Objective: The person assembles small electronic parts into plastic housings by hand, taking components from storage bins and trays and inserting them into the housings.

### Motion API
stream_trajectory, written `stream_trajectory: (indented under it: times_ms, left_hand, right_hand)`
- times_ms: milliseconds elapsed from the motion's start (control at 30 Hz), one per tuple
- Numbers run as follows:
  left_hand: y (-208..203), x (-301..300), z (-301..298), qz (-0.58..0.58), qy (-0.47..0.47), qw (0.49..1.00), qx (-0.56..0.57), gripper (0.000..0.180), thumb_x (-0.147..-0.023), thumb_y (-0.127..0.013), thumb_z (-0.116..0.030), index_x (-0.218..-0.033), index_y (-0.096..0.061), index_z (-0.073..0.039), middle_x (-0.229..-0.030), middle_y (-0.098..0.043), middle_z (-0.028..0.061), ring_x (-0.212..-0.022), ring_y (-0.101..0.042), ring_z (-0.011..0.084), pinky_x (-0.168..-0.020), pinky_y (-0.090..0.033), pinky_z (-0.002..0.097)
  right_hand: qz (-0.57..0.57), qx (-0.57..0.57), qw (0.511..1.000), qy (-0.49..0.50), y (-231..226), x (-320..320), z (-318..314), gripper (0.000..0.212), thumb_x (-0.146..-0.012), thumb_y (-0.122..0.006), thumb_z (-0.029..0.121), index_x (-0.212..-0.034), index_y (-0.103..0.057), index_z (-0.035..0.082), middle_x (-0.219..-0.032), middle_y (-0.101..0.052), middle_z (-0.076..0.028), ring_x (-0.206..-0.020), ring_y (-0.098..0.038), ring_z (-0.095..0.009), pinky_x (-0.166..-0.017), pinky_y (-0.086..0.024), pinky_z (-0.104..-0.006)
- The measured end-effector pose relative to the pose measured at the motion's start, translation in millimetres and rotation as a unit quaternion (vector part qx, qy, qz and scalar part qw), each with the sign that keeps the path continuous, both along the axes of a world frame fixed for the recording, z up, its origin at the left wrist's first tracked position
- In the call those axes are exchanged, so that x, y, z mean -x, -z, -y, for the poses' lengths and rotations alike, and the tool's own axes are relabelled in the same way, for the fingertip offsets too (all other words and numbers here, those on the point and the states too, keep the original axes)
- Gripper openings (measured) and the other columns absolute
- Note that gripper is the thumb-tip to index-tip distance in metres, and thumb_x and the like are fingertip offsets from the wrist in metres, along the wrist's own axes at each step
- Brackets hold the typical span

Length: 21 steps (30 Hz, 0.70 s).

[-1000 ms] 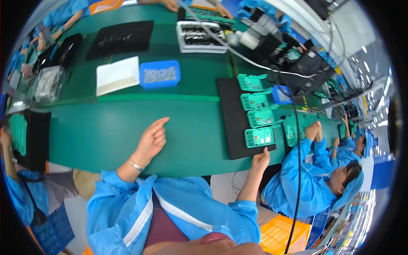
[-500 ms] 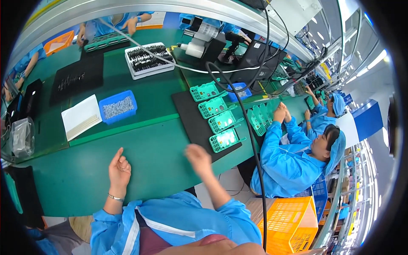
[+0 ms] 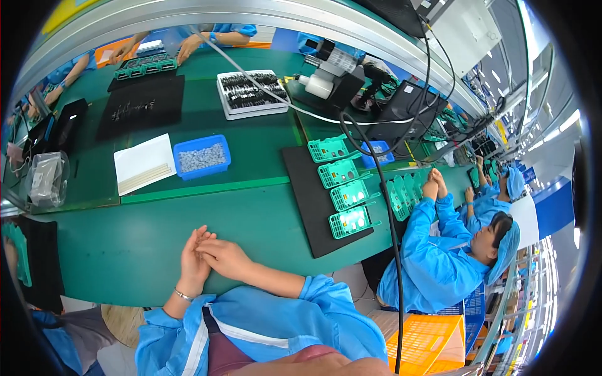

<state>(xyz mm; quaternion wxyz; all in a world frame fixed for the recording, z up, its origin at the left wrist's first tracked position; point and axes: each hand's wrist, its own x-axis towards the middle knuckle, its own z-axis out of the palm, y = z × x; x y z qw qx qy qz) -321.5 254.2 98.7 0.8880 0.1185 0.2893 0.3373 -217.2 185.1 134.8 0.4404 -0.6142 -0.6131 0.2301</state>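
My left hand (image 3: 193,262) and my right hand (image 3: 227,258) meet over the bare near part of the green table (image 3: 125,250). The right fingers lie bent across the left palm and fingers, pressed against them. Both hands are closed together; whatever may lie between the fingers is hidden. Right of my hands, a black mat (image 3: 305,213) carries a row of green plastic housings (image 3: 350,195) with small parts inside; neither hand touches them. Beyond my hands, a blue tray (image 3: 202,156) holds many small grey pieces, beside a white sheet (image 3: 144,164) with thin pale strips on it.
A white tray of black parts (image 3: 251,94) stands farther back near a bench device (image 3: 332,72). A black cable (image 3: 392,250) hangs down across the right side. A co-worker in blue (image 3: 439,263) sits at the right beside orange crates (image 3: 429,338). A clear plastic bag (image 3: 47,178) lies left.
My right hand has moved left from beside the black mat and now rests against my left hand. The whole view has shifted, so the table things appear farther right.
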Motion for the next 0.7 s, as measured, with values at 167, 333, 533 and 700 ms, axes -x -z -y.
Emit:
stream_trajectory:
  times_ms: [167, 333, 533, 700]
  left_hand:
    - [10, 10, -10, 0.04, -0.014, 0.999, 0.015, 0.034, -0.094, -0.048, -0.023, -0.118, -0.051, 0.001, -0.105, -0.058, 0.01, -0.101, -0.057, 0.022, -0.091, -0.046, 0.0335]
    - [-6, 25, -13, -0.02, -0.027, 0.999, -0.036, 0.041, -0.094, -0.047, -0.012, -0.131, -0.04, 0.002, -0.117, -0.056, 0.0132, -0.108, -0.056, 0.0206, -0.092, -0.047, 0.0308]
    - [3, 34, -5, -0.021, 0.006, 0.999, -0.03, 0.039, -0.094, -0.047, -0.011, -0.13, -0.041, 0.001, -0.115, -0.057, 0.0135, -0.1, -0.059, 0.018, -0.088, -0.05, 0.0299]
    - [-8, 35, -3, 0.018, 0.033, 0.998, -0.04, 0.037, -0.094, -0.047, -0.013, -0.129, -0.043, 0.001, -0.113, -0.058, 0.0135, -0.099, -0.059, 0.0183, -0.088, -0.049, 0.0304]
  right_hand:
    - [-0.02, -0.028, 0.997, 0.062, 6, -19, 10, 0.018, -0.084, -0.058, 0.008, -0.1, -0.065, 0.006, -0.103, -0.064, -0.013, -0.092, -0.063, -0.028, -0.077, -0.052, -0.0355]
    - [0.074, -0.02, 0.97, 0.229, 35, -77, 28, 0.022, -0.08, -0.059, 0.006, -0.102, -0.065, 0.006, -0.108, -0.062, -0.015, -0.102, -0.059, -0.03, -0.086, -0.049, -0.0366]
    - [0.127, -0.022, 0.928, 0.35, 43, -147, 53, 0.031, -0.077, -0.059, 0.003, -0.108, -0.059, 0.0, -0.118, -0.055, -0.019, -0.114, -0.05, -0.036, -0.097, -0.041, -0.0418]
    - [0.151, 0.014, 0.908, 0.391, 42, -175, 70, 0.029, -0.079, -0.057, 0.003, -0.108, -0.061, 0.001, -0.116, -0.058, -0.017, -0.109, -0.054, -0.033, -0.094, -0.043, -0.0383]
